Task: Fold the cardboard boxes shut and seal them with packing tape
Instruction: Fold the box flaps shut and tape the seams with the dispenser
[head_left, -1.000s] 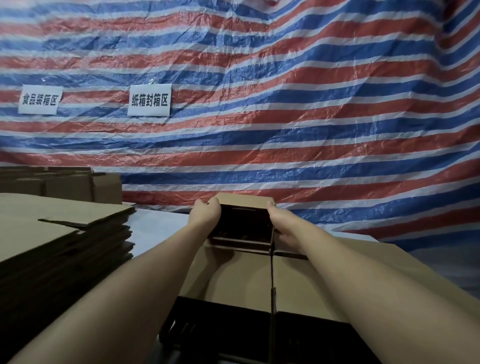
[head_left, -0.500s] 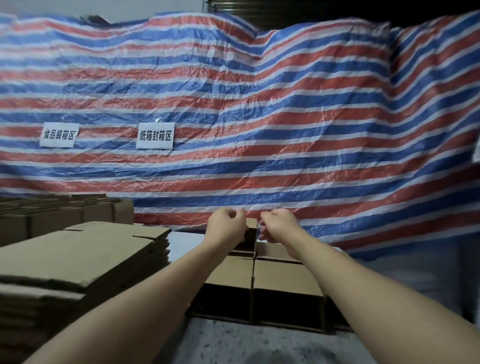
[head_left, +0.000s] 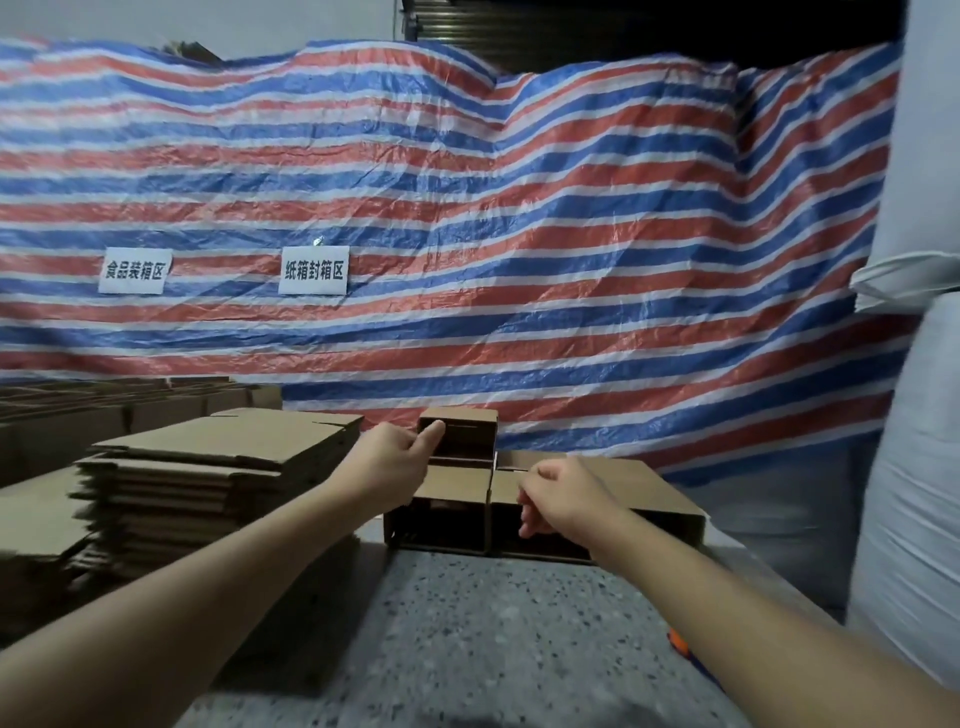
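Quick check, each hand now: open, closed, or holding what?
Left hand: touches the small cardboard box on top of the row; whether it grips cannot be told.
Right hand: fingers loosely curled, holding nothing, in front of the lower boxes.

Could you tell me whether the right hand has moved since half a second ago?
Yes. The right hand has left the small upper box and dropped toward the person, now before the lower boxes.

Bare speckled floor (head_left: 493, 639) lay open below right hand (head_left: 563, 499); flat cardboard stack (head_left: 208, 488) blocked leftward, boxes (head_left: 467, 499) ahead.
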